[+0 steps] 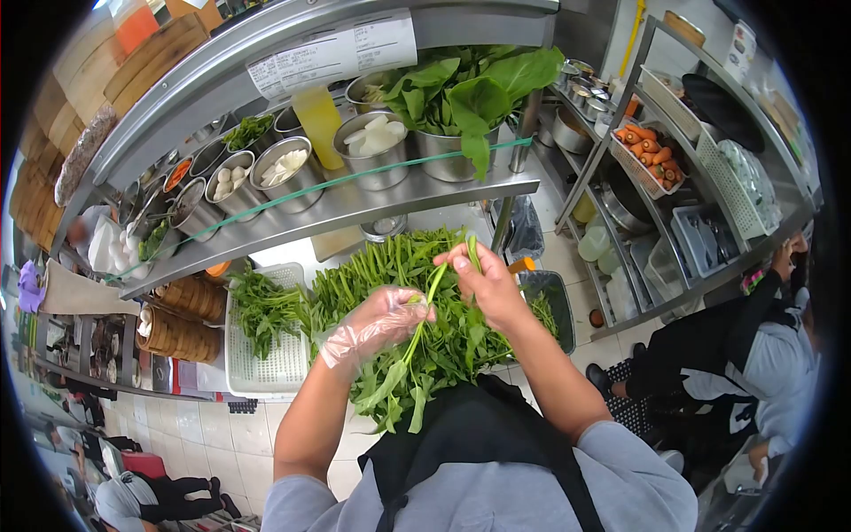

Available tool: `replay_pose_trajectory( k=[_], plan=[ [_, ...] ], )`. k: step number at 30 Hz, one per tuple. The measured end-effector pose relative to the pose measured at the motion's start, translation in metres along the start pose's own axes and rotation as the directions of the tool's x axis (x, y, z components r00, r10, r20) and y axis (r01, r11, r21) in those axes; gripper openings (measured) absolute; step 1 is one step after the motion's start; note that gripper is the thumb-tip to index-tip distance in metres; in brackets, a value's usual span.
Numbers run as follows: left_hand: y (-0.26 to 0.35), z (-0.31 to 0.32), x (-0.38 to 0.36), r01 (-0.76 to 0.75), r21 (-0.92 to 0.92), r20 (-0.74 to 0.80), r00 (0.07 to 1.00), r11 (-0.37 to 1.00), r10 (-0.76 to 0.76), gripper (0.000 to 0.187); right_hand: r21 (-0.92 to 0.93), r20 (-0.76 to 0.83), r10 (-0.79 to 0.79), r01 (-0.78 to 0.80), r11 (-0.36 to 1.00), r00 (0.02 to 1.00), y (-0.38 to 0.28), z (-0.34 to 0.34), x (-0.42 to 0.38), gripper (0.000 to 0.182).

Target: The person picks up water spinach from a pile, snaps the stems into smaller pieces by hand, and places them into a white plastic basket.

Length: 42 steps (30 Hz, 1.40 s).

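Note:
My left hand (372,326), in a clear plastic glove, pinches a long green leafy stalk (413,344), likely water spinach. The stalk's leaves hang toward my apron. My bare right hand (486,285) is closed on a piece of green stem (473,254) that sticks up past its fingers, close to the upper end of the stalk. Under both hands spreads a large heap of leafy greens (355,275), its cut stems pointing away from me. To the left, a white perforated basket (238,359) holds more loose leafy pieces (266,310).
Above the counter runs a steel shelf (355,206) with several metal tubs and big leafy greens (479,93). A dark bin (570,332) stands right of the heap. Bamboo steamers (182,335) sit at left. On the right rack is a basket of carrots (651,155); a person (709,355) stands nearby.

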State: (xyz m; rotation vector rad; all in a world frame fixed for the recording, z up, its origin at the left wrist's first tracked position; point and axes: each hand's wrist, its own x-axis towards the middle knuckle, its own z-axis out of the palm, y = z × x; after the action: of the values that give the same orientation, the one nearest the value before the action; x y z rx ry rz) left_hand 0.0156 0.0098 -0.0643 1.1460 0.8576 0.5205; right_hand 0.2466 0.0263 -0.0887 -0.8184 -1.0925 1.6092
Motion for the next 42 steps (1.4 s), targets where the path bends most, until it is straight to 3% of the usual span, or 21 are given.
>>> replay_pose_trajectory(
  k=[1, 2, 5, 7, 9, 17, 18, 20, 22, 25, 29, 31, 32, 33, 35, 37, 39, 41, 42],
  plan=[
    [0.001, 0.001, -0.002, -0.009, 0.010, -0.038, 0.999, 1.000, 0.010, 0.030, -0.229, -0.023, 0.008, -0.013, 0.973, 1.000, 0.001, -0.001, -0.003, 0.017],
    [0.002, 0.003, -0.004, -0.018, 0.021, -0.077, 0.997, 1.000, 0.020, 0.029, -0.265, -0.074, -0.104, 0.081, 0.961, 0.992, 0.006, 0.004, -0.007, 0.016],
    [0.009, 0.009, -0.009, -0.017, 0.092, -0.140, 0.990, 0.996, 0.030, 0.025, -0.341, 0.015, -0.079, 0.079, 0.937, 0.997, 0.013, 0.011, -0.020, 0.016],
    [0.006, 0.008, -0.008, -0.016, 0.087, -0.131, 0.991, 0.996, 0.027, 0.025, -0.287, 0.048, -0.096, 0.105, 0.952, 0.994, 0.012, 0.018, -0.022, 0.013],
    [0.004, 0.006, -0.007, -0.016, 0.084, -0.124, 0.992, 0.996, 0.026, 0.024, -0.137, 0.162, 0.036, -0.013, 0.990, 0.986, 0.012, 0.020, -0.022, 0.015],
    [0.005, 0.018, -0.011, 0.009, 0.096, -0.163, 0.987, 0.995, 0.007, 0.020, -0.104, 0.153, 0.010, 0.006, 0.995, 0.988, 0.020, 0.017, -0.019, 0.015],
    [0.002, 0.016, -0.011, 0.034, 0.168, -0.177, 0.984, 0.985, -0.003, 0.020, -0.144, 0.161, -0.010, 0.033, 0.989, 0.987, 0.024, 0.017, -0.018, 0.014],
    [-0.003, 0.009, -0.013, 0.056, 0.095, -0.140, 0.989, 0.994, -0.042, 0.020, -0.184, 0.172, -0.029, 0.061, 0.981, 0.985, 0.026, 0.014, -0.018, 0.015],
    [-0.003, 0.007, -0.016, 0.080, 0.024, -0.100, 0.992, 0.996, -0.078, 0.021, -0.467, 0.148, -0.002, 0.072, 0.882, 0.989, 0.010, 0.014, -0.021, 0.017],
    [-0.001, 0.009, -0.017, 0.042, -0.012, -0.105, 0.994, 0.999, -0.043, 0.021, -0.466, 0.158, -0.150, 0.207, 0.860, 0.976, 0.018, 0.010, -0.019, 0.018],
    [-0.001, 0.009, -0.016, 0.060, -0.031, -0.091, 0.994, 0.998, -0.063, 0.022, -0.465, 0.149, -0.033, 0.099, 0.880, 0.988, 0.015, 0.006, -0.018, 0.020],
    [-0.002, 0.007, -0.014, 0.074, -0.031, -0.062, 0.995, 0.997, -0.076, 0.023, -0.327, -0.027, -0.062, 0.050, 0.944, 0.998, 0.019, 0.007, -0.016, 0.017],
    [-0.004, 0.004, -0.013, 0.086, 0.001, -0.009, 0.996, 0.996, -0.086, 0.024, -0.112, -0.044, 0.006, -0.011, 0.994, 0.999, 0.023, 0.003, -0.013, 0.017],
    [-0.004, 0.003, -0.012, 0.096, 0.033, 0.045, 0.994, 0.995, -0.097, 0.025, -0.111, -0.049, 0.006, -0.012, 0.994, 0.999, 0.020, 0.001, -0.012, 0.017],
    [-0.006, 0.000, -0.008, 0.137, 0.075, 0.020, 0.990, 0.988, -0.139, 0.028, 0.254, 0.018, 0.098, -0.100, 0.962, 0.995, 0.012, -0.002, -0.007, 0.018],
    [-0.014, -0.007, -0.001, 0.111, -0.038, 0.079, 0.991, 0.993, -0.108, 0.031, 0.284, 0.028, 0.110, -0.113, 0.952, 0.994, -0.006, 0.003, -0.004, 0.017],
    [-0.015, -0.011, 0.005, 0.133, -0.040, 0.077, 0.989, 0.990, -0.129, 0.030, 0.377, 0.050, 0.034, -0.050, 0.925, 0.998, -0.010, 0.002, 0.003, 0.016],
    [-0.015, -0.014, 0.014, 0.077, -0.049, 0.096, 0.993, 0.996, -0.072, 0.029, 0.428, 0.095, 0.050, -0.086, 0.900, 0.994, -0.002, -0.005, 0.013, 0.015],
    [-0.002, -0.002, 0.014, 0.088, -0.051, 0.011, 0.996, 0.995, -0.088, 0.028, 0.404, 0.100, -0.044, -0.001, 0.915, 0.994, -0.003, -0.001, 0.015, 0.015]
  ],
)
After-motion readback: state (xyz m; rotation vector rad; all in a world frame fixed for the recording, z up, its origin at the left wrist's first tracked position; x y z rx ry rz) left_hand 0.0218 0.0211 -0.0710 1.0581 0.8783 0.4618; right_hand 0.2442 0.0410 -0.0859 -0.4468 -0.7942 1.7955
